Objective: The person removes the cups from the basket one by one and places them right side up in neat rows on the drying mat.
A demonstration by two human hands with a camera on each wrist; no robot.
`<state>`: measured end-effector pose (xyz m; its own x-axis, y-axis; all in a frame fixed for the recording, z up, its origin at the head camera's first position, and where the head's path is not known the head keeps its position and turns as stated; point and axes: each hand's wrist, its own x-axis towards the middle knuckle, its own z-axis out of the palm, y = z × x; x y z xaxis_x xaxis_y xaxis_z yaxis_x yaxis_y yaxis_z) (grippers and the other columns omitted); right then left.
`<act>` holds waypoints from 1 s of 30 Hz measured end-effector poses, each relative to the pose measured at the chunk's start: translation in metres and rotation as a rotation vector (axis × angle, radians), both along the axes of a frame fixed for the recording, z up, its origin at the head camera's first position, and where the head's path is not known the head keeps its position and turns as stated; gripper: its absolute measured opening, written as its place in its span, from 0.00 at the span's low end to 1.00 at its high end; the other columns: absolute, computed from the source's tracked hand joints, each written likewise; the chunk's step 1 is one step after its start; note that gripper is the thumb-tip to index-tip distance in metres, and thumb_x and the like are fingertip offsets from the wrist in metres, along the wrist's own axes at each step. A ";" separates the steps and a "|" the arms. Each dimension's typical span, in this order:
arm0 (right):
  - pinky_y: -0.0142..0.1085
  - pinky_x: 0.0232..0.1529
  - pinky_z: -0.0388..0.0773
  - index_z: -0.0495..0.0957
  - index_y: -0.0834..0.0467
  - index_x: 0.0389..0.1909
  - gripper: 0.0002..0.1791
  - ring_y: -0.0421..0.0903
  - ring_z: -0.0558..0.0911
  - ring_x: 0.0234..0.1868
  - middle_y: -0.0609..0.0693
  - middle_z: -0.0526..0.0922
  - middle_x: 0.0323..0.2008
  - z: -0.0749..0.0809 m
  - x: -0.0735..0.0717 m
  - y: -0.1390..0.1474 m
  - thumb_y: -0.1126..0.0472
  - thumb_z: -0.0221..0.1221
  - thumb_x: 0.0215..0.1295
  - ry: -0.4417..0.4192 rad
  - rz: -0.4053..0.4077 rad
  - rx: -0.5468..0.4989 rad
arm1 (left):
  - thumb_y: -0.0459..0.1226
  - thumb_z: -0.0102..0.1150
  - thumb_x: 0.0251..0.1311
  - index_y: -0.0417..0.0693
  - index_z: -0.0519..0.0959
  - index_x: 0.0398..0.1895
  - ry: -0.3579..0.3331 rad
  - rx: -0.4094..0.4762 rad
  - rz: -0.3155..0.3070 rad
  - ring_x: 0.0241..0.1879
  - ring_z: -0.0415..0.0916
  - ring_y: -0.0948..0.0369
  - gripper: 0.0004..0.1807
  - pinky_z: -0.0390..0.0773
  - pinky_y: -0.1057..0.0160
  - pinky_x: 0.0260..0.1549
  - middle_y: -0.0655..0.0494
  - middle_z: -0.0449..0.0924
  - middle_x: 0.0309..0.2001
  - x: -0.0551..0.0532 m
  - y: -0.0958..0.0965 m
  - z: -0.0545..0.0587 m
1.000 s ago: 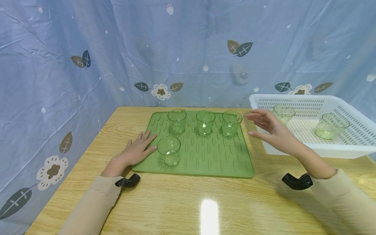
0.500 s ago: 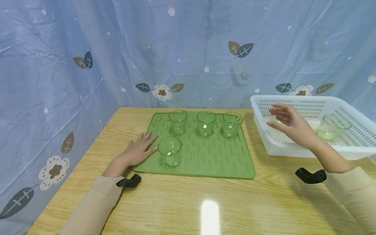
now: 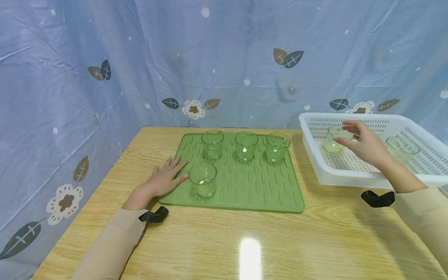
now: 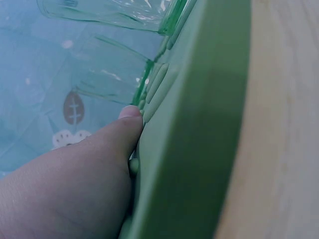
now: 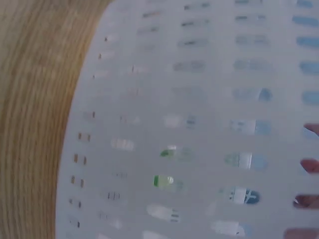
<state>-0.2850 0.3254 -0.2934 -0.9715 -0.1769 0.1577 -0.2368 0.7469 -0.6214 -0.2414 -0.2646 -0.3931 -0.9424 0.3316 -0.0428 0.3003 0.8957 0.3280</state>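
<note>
My left hand [image 3: 161, 181] lies with fingers spread on the left edge of a green ribbed mat [image 3: 245, 190]. Its thumb is beside a clear greenish drinking glass [image 3: 203, 186] at the mat's front left. In the left wrist view, the thumb [image 4: 130, 113] rests along the mat. My right hand [image 3: 367, 146] is over a white plastic basket [image 3: 350, 175], thumb and fingers apart at the right side of a glass [image 3: 332, 146] inside; whether they touch it I cannot tell. In the right wrist view the basket wall hides most of this, with fingertips [image 5: 310, 166] at the edge.
Three similar glasses, left [image 3: 212, 146], middle [image 3: 246, 147] and right [image 3: 277, 149], stand upright along the mat's back. Another glass [image 3: 402, 147] is in the basket's right part, partly behind my right wrist. A blue patterned curtain [image 3: 224, 58] hangs behind the wooden table [image 3: 210, 241].
From beside the mat's right edge, my right hand has moved right, over the basket's front wall to the glass inside. My left hand stays in place.
</note>
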 end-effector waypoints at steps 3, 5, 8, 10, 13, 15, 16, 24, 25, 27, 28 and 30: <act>0.71 0.67 0.54 0.43 0.72 0.79 0.49 0.79 0.55 0.71 0.80 0.56 0.71 0.002 -0.004 0.005 0.45 0.57 0.77 -0.012 -0.031 0.048 | 0.58 0.39 0.80 0.51 0.49 0.84 0.001 0.003 -0.001 0.79 0.31 0.35 0.38 0.32 0.21 0.65 0.40 0.37 0.82 0.000 0.000 -0.001; 0.72 0.65 0.55 0.42 0.71 0.79 0.50 0.79 0.54 0.71 0.79 0.55 0.72 0.004 -0.007 0.007 0.43 0.56 0.77 -0.028 -0.043 0.074 | 0.58 0.39 0.80 0.51 0.49 0.84 0.002 0.002 0.000 0.79 0.31 0.35 0.38 0.32 0.21 0.65 0.40 0.36 0.82 0.000 0.000 -0.001; 0.73 0.64 0.55 0.41 0.73 0.79 0.51 0.79 0.53 0.71 0.80 0.53 0.72 0.005 -0.010 0.010 0.41 0.55 0.77 -0.041 -0.056 0.094 | 0.58 0.38 0.80 0.51 0.49 0.84 0.003 0.002 -0.001 0.79 0.30 0.35 0.38 0.32 0.21 0.65 0.40 0.36 0.82 0.000 -0.001 -0.002; 0.74 0.63 0.55 0.41 0.74 0.78 0.52 0.80 0.53 0.71 0.81 0.53 0.71 0.005 -0.012 0.012 0.41 0.54 0.77 -0.044 -0.068 0.099 | 0.58 0.38 0.80 0.50 0.49 0.84 0.003 0.003 -0.003 0.79 0.30 0.35 0.38 0.32 0.21 0.65 0.40 0.36 0.82 -0.001 0.000 -0.002; 0.74 0.63 0.55 0.41 0.76 0.77 0.53 0.81 0.54 0.69 0.82 0.53 0.70 0.005 -0.014 0.017 0.40 0.53 0.77 -0.057 -0.080 0.112 | 0.57 0.39 0.80 0.50 0.49 0.84 0.005 0.003 -0.004 0.79 0.31 0.35 0.38 0.32 0.21 0.64 0.40 0.37 0.82 -0.001 0.000 -0.002; 0.74 0.62 0.56 0.41 0.77 0.77 0.53 0.81 0.54 0.69 0.82 0.53 0.69 0.005 -0.016 0.020 0.39 0.53 0.77 -0.073 -0.084 0.127 | 0.57 0.39 0.80 0.50 0.49 0.84 0.005 0.001 -0.003 0.79 0.31 0.35 0.38 0.32 0.21 0.65 0.40 0.37 0.82 -0.001 0.000 -0.002; 0.74 0.62 0.56 0.40 0.77 0.77 0.54 0.81 0.53 0.69 0.83 0.53 0.69 0.005 -0.017 0.022 0.38 0.52 0.77 -0.085 -0.085 0.136 | 0.57 0.39 0.80 0.50 0.49 0.84 0.005 0.001 -0.003 0.79 0.31 0.35 0.38 0.32 0.21 0.65 0.40 0.37 0.82 -0.001 0.001 -0.002; 0.75 0.61 0.57 0.38 0.79 0.76 0.55 0.82 0.54 0.67 0.84 0.52 0.68 0.004 -0.021 0.029 0.37 0.51 0.77 -0.134 -0.091 0.177 | 0.58 0.39 0.80 0.51 0.49 0.84 -0.003 0.001 -0.007 0.79 0.30 0.36 0.38 0.32 0.21 0.65 0.41 0.36 0.82 -0.001 0.001 0.000; 0.75 0.61 0.57 0.38 0.80 0.75 0.56 0.82 0.54 0.67 0.85 0.52 0.68 0.004 -0.022 0.029 0.37 0.51 0.77 -0.135 -0.089 0.181 | 0.58 0.39 0.80 0.51 0.49 0.84 -0.003 0.003 -0.006 0.79 0.30 0.36 0.38 0.32 0.21 0.65 0.41 0.36 0.82 -0.001 0.001 0.000; 0.75 0.60 0.58 0.38 0.80 0.75 0.56 0.83 0.55 0.66 0.85 0.52 0.67 0.004 -0.024 0.029 0.36 0.50 0.76 -0.142 -0.083 0.191 | 0.57 0.39 0.80 0.50 0.49 0.84 -0.002 0.002 -0.003 0.79 0.30 0.36 0.38 0.32 0.21 0.65 0.41 0.36 0.82 0.000 0.000 0.000; 0.75 0.60 0.59 0.38 0.80 0.75 0.57 0.83 0.55 0.65 0.85 0.52 0.67 0.004 -0.024 0.030 0.35 0.50 0.76 -0.147 -0.080 0.197 | 0.57 0.39 0.80 0.50 0.49 0.84 -0.002 0.003 -0.003 0.79 0.30 0.36 0.38 0.32 0.21 0.65 0.41 0.36 0.82 0.000 0.000 0.000; 0.75 0.59 0.60 0.38 0.81 0.75 0.58 0.83 0.56 0.64 0.86 0.52 0.66 0.004 -0.026 0.031 0.35 0.50 0.76 -0.164 -0.081 0.210 | 0.57 0.39 0.80 0.50 0.49 0.84 -0.004 0.007 -0.004 0.79 0.30 0.36 0.38 0.32 0.21 0.65 0.40 0.36 0.82 0.000 0.001 0.000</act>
